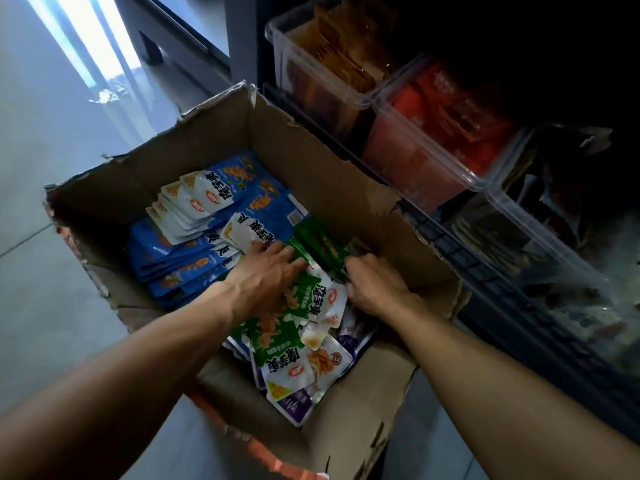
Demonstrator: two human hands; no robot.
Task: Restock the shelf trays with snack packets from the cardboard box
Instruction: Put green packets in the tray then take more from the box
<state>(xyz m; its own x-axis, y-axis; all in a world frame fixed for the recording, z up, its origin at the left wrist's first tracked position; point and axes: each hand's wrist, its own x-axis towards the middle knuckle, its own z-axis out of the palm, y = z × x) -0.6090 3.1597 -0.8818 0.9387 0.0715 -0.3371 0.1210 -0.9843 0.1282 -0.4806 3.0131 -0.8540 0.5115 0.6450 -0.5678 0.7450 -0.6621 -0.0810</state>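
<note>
snack packets (pixel 304 299) lie loose in the cardboard box (pixel 346 188) on the floor. left hand (pixel 266 275) presses flat and spread on green ones; right hand's (pixel 374 285) grip closes around a bunch. the slick bunch could slip and spill while lifted toward the shelf trays (pixel 433 133).

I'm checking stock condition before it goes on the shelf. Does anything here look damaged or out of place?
The cardboard box has ragged, torn top edges. Something crumpled lies on the floor beyond it; I can't tell what. The packets look intact.
</note>
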